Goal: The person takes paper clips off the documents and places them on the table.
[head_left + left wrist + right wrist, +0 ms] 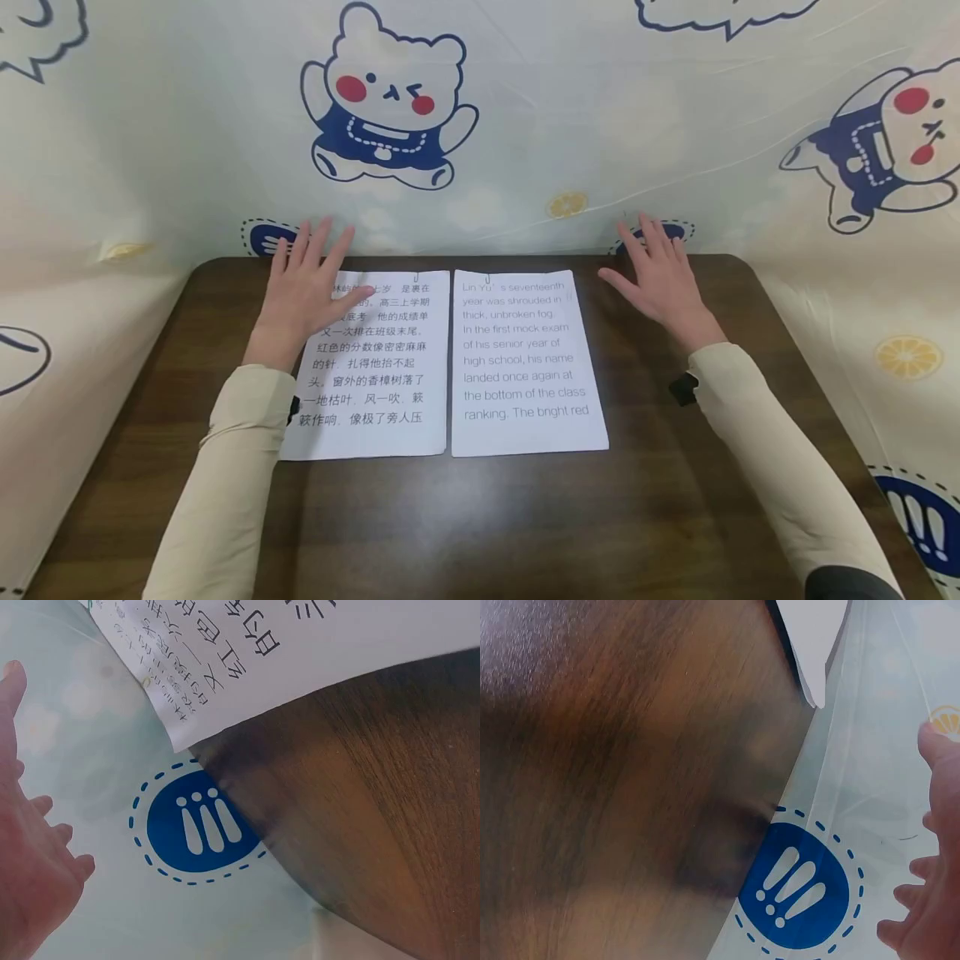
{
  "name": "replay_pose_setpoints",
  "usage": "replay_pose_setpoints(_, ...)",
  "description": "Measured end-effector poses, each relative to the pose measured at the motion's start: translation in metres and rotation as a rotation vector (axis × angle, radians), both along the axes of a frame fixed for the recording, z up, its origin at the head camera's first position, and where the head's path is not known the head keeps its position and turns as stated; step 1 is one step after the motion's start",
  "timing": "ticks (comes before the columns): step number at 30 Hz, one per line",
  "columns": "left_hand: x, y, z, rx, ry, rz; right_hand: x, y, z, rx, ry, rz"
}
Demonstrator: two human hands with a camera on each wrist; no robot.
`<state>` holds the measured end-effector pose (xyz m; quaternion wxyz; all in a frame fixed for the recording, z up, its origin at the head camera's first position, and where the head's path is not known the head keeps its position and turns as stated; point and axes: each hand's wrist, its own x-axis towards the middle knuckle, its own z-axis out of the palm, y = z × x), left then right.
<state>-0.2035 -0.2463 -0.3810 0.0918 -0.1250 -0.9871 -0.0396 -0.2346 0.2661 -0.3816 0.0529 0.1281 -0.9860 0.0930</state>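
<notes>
My left hand point(303, 292) is spread with straight fingers over the upper left corner of a stack of paper printed in Chinese point(375, 375). In the left wrist view, the left hand point(34, 847) shows at the left edge, apart from the paper. To the right of the second stack, printed in English point(525, 367), my right hand point(663, 283) is held with fingers spread and nothing in it. The right wrist view has the right hand point(934, 877) at its right edge. Both stacks lie side by side, a paper clip at each top edge.
A dark brown wooden table point(465, 525) with rounded corners carries the papers. Behind and around it hangs a pale curtain point(540, 108) with bear, orange-slice and blue oval prints. Dark bands show at both wrists.
</notes>
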Motion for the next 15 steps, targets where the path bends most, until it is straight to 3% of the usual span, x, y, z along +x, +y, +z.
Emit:
replay_pose_setpoints(10,-0.001,-0.003,-0.003,0.095,-0.014,-0.009,0.001,-0.016,-0.002,-0.102,0.087,0.011)
replay_pose_setpoints(15,0.002,-0.002,-0.005,0.169,-0.053,-0.001,0.001,-0.028,-0.007,-0.148,0.098,0.008)
